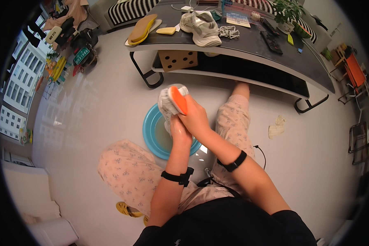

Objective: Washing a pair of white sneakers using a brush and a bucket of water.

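My right hand (197,118) grips an orange-backed scrub brush (178,100), its pale bristles against a white sneaker (167,118). From underneath, my left hand (179,129) is closed around the sneaker, partly covered by my right hand and the brush. Both hands are above a round blue basin (149,130) on the floor, which holds cloudy water. A second white sneaker (201,29) stands on the low table, with a heap of white laces (228,32) beside it. Yellow and tan insoles (142,31) and a pale yellow bar (166,31) lie to its left.
Ahead of me is the long dark low table (250,51) with a lower shelf, bearing a remote control (270,42) and a potted plant (286,25). A pale cloth (276,129) lies on the floor at right. Yellow sandals (128,209) are by my left leg.
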`<state>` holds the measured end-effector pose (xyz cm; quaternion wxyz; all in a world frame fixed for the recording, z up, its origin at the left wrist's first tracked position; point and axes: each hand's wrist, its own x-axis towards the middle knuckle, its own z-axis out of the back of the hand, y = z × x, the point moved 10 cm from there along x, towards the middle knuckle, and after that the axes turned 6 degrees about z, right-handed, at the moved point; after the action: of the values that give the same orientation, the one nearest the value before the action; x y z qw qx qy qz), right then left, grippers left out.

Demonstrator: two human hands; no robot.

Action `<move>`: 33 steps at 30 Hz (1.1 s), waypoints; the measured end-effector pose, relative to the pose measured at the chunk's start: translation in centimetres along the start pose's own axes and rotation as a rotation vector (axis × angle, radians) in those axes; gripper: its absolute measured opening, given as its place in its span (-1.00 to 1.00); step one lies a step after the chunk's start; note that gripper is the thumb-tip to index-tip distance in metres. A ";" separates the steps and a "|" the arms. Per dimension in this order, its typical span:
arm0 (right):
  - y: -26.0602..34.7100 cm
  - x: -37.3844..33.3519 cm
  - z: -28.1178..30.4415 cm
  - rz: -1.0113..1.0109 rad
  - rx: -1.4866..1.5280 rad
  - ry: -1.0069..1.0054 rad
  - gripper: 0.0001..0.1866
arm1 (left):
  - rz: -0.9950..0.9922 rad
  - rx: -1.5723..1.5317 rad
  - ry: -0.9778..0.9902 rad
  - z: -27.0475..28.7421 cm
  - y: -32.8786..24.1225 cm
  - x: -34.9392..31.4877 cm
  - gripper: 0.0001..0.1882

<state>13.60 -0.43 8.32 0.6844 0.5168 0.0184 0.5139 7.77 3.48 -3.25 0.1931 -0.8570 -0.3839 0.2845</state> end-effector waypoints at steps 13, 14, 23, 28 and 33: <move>-2.1 0.0 -1.8 -0.003 -0.115 0.188 -0.79 | 0.038 0.004 0.007 1.4 0.3 0.9 -0.61; -1.7 0.2 -1.6 -0.008 -0.115 0.182 -0.79 | 0.037 0.013 0.032 0.4 0.2 0.6 -0.61; -3.0 -2.4 -3.6 -0.112 -0.240 0.365 -0.88 | 0.195 -0.120 -0.085 1.9 2.4 0.2 -0.65; -1.8 -0.2 -0.7 -0.051 -0.185 0.125 -0.86 | 0.112 -0.007 -0.048 1.6 1.8 0.5 -0.60; -3.2 -3.4 -3.3 -0.133 -0.056 0.364 -0.82 | 0.119 -0.080 -0.092 3.4 1.8 1.0 -0.62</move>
<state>12.30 -0.42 2.72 0.7165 0.3938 0.1617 0.5526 7.12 3.46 -7.13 0.1237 -0.8713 -0.3519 0.3189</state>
